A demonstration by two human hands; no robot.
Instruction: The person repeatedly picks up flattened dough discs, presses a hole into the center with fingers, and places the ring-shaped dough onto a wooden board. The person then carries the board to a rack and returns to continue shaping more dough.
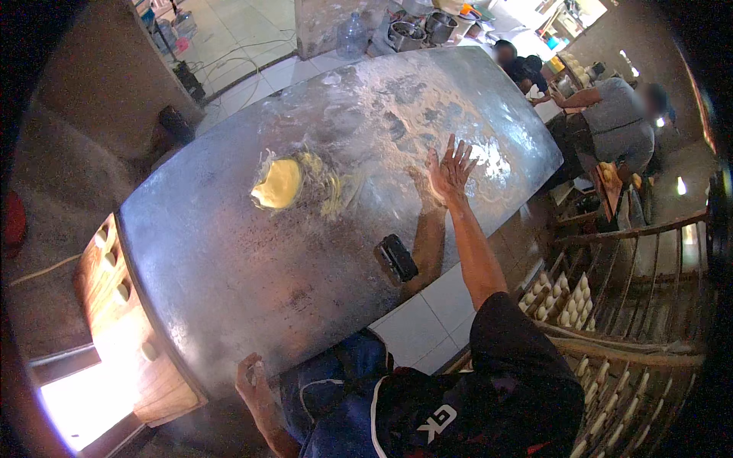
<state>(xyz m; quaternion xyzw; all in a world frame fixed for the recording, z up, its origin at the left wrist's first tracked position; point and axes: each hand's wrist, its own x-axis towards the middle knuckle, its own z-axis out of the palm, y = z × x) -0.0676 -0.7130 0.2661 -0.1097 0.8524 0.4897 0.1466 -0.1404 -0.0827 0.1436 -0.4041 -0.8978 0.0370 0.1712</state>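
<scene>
My right hand (452, 172) is spread open over the floured part of a metal-topped table (221, 252). A pale edge, dough or flour, shows beside its palm; whether the palm touches it I cannot tell. By the table's near edge, low in the view, my left hand (256, 382) hangs with loosely bent fingers and holds nothing visible. To the left of my right hand lies a soft yellow mass, like margarine (279, 183), in a clear wrapping, with yellow smears around it. A black oblong object (398, 258) rests on the tabletop near my right forearm.
A wooden board (114, 320) with several small dough pieces adjoins the table's left end. Racks (634, 347) with trays of shaped dough stand at the right. Two people work beyond the far right corner, one in a grey shirt (622, 114). Pots (408, 34) and a large bottle (352, 37) are behind the table.
</scene>
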